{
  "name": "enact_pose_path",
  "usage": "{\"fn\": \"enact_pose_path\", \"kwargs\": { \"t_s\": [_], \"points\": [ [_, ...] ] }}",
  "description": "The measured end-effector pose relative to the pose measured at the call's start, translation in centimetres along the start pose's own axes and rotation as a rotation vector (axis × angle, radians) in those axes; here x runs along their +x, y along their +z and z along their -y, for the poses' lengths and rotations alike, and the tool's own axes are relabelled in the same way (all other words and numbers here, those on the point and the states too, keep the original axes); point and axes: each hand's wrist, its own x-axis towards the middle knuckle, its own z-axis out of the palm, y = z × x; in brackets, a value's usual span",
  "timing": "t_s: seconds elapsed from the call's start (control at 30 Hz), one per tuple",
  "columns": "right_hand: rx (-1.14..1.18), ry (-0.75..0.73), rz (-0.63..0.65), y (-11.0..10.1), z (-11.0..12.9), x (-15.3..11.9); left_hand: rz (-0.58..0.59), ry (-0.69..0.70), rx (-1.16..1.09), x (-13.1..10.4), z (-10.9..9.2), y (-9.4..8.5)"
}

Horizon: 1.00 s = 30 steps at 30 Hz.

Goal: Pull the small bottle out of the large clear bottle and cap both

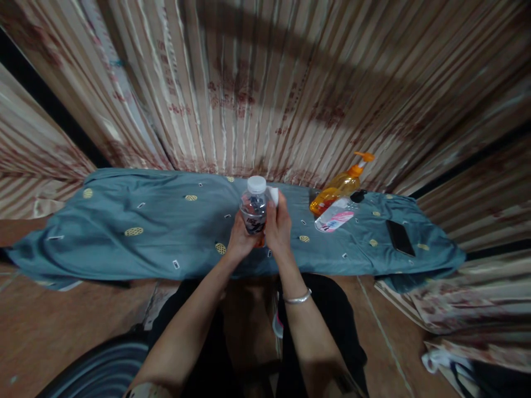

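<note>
A clear plastic bottle with a white cap (254, 204) stands upright between my hands, over the middle of the cloth-covered table. My left hand (241, 237) is wrapped round its lower left side. On the bottle's right, my right hand (279, 224) is closed on a small white piece (274, 194), perhaps tissue or cloth, which sticks up between the fingers. Something orange shows low between the hands, mostly hidden.
A green-blue cloth (166, 221) covers the long table. At the right lie an orange pump bottle (336, 190), tilted, a clear bottle with a pink label (335, 215), a small black object (358, 196) and a dark phone (400, 237). Striped curtains (257, 83) hang behind.
</note>
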Motion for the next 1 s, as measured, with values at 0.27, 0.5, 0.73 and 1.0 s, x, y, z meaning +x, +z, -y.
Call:
{"fn": "enact_pose_path", "kwargs": {
  "t_s": [0.27, 0.5, 0.73, 1.0],
  "points": [
    [0.348, 0.257, 0.346, -2.6, -1.7, 4.8, 0.175, 0.038, -0.017, -0.5, 0.4, -0.2],
    [0.263, 0.134, 0.296, -3.5, -1.3, 3.9, 0.041, -0.007, -0.037, -0.2, 1.3, -0.8],
    [-0.049, -0.023, 0.208, -3.7, -0.5, -0.3, 0.000, -0.012, -0.045, -0.9, 0.0, -0.3],
    [-0.035, -0.130, 0.213, -3.0, 1.8, 1.9, 0.097, 0.022, -0.071, -0.6, -0.8, 0.4]
  ]
}}
